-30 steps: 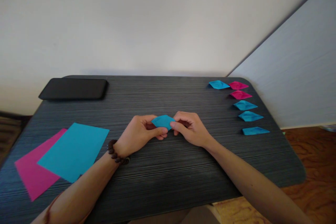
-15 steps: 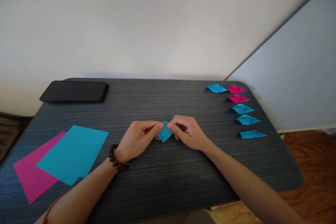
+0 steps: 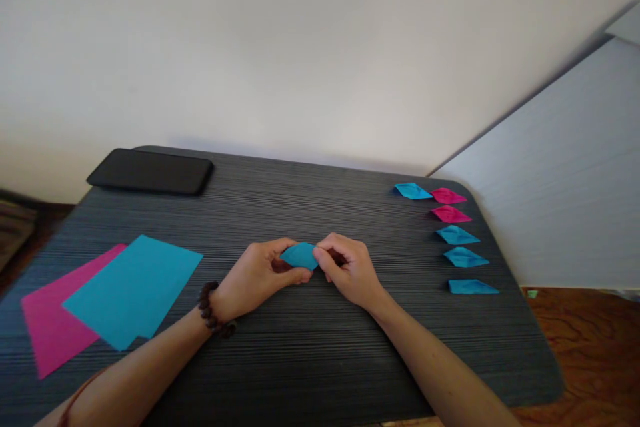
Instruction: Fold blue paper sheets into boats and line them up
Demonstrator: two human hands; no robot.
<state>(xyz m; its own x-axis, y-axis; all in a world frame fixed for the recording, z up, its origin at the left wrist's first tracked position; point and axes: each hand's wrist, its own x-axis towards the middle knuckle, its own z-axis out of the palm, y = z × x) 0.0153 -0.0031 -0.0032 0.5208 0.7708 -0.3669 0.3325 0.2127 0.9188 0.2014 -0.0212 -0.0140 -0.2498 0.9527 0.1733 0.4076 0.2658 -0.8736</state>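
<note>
Two forearms (image 3: 410, 350) slant over the tabletop (image 3: 280, 360), from about eight and between four and five o'clock, to a small folded blue paper (image 3: 301, 255) at the dial's centre. The left hand (image 3: 263, 271), its wrist ringed by a beaded bracelet (image 3: 205, 307), grips the nine-o'clock side, thumb along the near edge, while the right hand (image 3: 350, 267), curled, pinches the three-o'clock tip. Six folded pieces (image 3: 457, 235) lie from two to past three o'clock, a blue sheet (image 3: 133, 293) overlapping a pink sheet (image 3: 53, 320) between eight and nine.

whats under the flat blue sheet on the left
A pink sheet pokes out past the left side of the blue sheet; whatever else lies beneath is covered from view.
</note>
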